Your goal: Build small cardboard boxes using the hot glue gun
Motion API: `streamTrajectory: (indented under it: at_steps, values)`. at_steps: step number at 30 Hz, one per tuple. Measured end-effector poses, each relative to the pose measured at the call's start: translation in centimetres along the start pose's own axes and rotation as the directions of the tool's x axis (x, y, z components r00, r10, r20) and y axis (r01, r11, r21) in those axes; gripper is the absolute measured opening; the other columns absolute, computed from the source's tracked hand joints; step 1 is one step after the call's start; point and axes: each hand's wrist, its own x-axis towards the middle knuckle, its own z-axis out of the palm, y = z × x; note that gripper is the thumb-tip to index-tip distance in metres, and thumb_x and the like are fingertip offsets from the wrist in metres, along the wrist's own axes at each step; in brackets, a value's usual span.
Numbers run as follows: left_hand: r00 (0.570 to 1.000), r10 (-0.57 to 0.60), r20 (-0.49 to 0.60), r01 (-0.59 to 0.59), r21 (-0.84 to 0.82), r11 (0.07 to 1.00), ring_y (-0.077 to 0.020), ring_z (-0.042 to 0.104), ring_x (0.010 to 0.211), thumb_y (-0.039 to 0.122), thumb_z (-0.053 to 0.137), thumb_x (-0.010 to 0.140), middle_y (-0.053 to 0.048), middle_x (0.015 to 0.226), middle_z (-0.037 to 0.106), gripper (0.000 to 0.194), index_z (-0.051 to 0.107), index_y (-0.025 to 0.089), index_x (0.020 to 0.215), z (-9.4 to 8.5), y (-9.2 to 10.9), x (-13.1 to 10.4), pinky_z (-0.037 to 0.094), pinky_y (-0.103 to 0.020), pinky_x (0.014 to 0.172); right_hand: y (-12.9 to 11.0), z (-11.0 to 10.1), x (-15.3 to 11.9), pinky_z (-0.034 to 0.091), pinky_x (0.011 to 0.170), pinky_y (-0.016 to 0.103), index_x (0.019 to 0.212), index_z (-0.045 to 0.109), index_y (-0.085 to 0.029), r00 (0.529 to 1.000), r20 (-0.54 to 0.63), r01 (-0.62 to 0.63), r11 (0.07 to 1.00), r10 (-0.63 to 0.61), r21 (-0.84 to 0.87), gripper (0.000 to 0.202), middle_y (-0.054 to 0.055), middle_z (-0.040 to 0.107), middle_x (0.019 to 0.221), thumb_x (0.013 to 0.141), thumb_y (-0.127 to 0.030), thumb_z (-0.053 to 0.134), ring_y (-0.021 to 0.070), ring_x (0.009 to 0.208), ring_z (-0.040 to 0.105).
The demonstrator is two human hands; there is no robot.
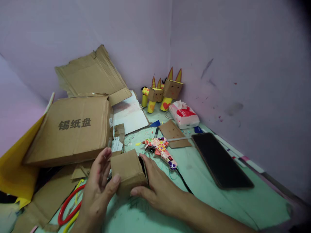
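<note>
A small plain cardboard box [128, 165] is held tilted low over the table, between both hands. My right hand [160, 184] grips its right side, with the thumb along the near face and the fingers behind the right edge. At that edge a dark gap shows beside a flap. My left hand [102, 181] steadies the box from the left; its thumb rests on the near left corner and its fingers curve loosely along the side. The underside of the box is hidden. Just beyond the box lies a flower-patterned hot glue gun [160, 150] with a black cord.
A large cardboard box [73, 119] and sheet [94, 74] stand at left. Red-handled scissors [62, 210] lie near my left wrist. Two yellow-legged cardboard animals [171, 89] stand in the corner beside a tissue pack [184, 115]. A dark tablet [221, 161] lies at right.
</note>
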Motion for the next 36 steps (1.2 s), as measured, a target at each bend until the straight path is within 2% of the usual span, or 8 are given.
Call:
streamTrajectory:
  at_steps: [3,6,10,14,21,26,29,36]
  values:
    - [0.996,-0.094,-0.002,0.092,-0.155,0.984,-0.0275,0.03,0.139,0.05,0.054,0.084,-0.005,0.151,0.034,0.065,0.032,0.026,0.141,0.0,-0.5,-0.7,0.031,-0.038,0.113,0.2,0.1,0.0,0.026,0.112,0.048,0.144,0.025,-0.007,0.999,0.007,-0.05,0.999,0.05,0.01,0.086,0.021,0.04,0.143,0.076,-0.035,0.07,0.032,0.134,0.036]
    - [0.978,-0.176,0.108,0.194,-0.188,0.963,-0.0299,0.036,0.136,0.055,0.051,0.084,-0.006,0.145,0.044,0.064,0.04,0.023,0.139,0.2,-1.0,-0.9,0.03,-0.04,0.113,0.7,0.2,-0.2,0.018,0.115,0.05,0.147,0.019,-0.009,0.997,0.013,-0.073,0.996,0.073,0.055,0.087,0.019,0.03,0.151,0.079,-0.037,0.065,0.0308,0.14,0.025]
    - [0.962,-0.153,0.227,0.194,-0.168,0.967,-0.0323,0.044,0.13,0.059,0.043,0.085,-0.009,0.138,0.053,0.062,0.05,0.021,0.133,0.7,-1.1,-1.0,0.035,-0.042,0.109,1.1,0.5,-0.5,0.015,0.115,0.051,0.149,0.015,-0.011,0.995,0.016,-0.103,0.972,0.101,0.21,0.094,0.017,0.022,0.155,0.078,-0.049,0.064,0.0308,0.143,0.019]
    - [0.964,-0.148,0.222,0.179,-0.126,0.976,-0.0315,0.045,0.128,0.053,0.044,0.088,-0.009,0.138,0.052,0.061,0.042,0.021,0.139,1.1,-0.5,-1.2,0.039,-0.04,0.105,0.7,0.8,-0.3,0.029,0.111,0.046,0.144,0.027,-0.016,0.983,-0.026,-0.152,0.891,0.18,0.428,0.088,0.015,0.036,0.149,0.076,-0.061,0.06,0.0303,0.137,0.034]
    - [0.956,-0.054,0.29,0.109,-0.176,0.978,-0.0286,0.053,0.118,0.046,0.045,0.089,-0.007,0.13,0.058,0.051,0.049,0.02,0.133,1.0,0.5,-1.0,0.041,-0.034,0.1,0.4,1.5,-0.3,0.043,0.102,0.038,0.131,0.044,-0.019,0.945,-0.21,-0.198,0.948,0.252,0.249,0.065,0.011,0.055,0.133,0.08,-0.059,0.054,0.0281,0.124,0.05]
    - [0.977,-0.023,0.211,0.044,-0.093,0.995,-0.0265,0.056,0.112,0.043,0.041,0.092,-0.008,0.124,0.062,0.044,0.055,0.019,0.126,1.4,0.4,-1.5,0.044,-0.032,0.095,0.6,2.0,-0.3,0.045,0.1,0.037,0.132,0.045,-0.019,0.939,-0.256,-0.19,0.967,0.229,0.169,0.062,0.011,0.058,0.13,0.085,-0.059,0.046,0.0274,0.125,0.05]
    - [0.992,-0.017,0.123,0.017,-0.004,1.0,-0.0277,0.058,0.108,0.045,0.042,0.091,-0.009,0.119,0.064,0.043,0.06,0.02,0.121,1.8,0.0,-1.7,0.045,-0.034,0.093,0.8,2.1,-0.3,0.037,0.108,0.039,0.134,0.044,-0.017,0.942,-0.255,-0.187,0.971,0.22,0.148,0.061,0.011,0.053,0.137,0.088,-0.057,0.042,0.0264,0.131,0.043]
    - [0.987,-0.158,0.018,0.158,-0.008,0.987,-0.0318,0.055,0.117,0.059,0.048,0.081,-0.008,0.123,0.064,0.056,0.06,0.022,0.122,2.4,-0.4,-1.5,0.043,-0.041,0.102,0.4,1.9,-0.2,0.031,0.112,0.038,0.138,0.042,-0.018,0.956,-0.231,-0.138,0.972,0.181,0.19,0.058,0.01,0.048,0.142,0.092,-0.052,0.037,0.0229,0.133,0.042]
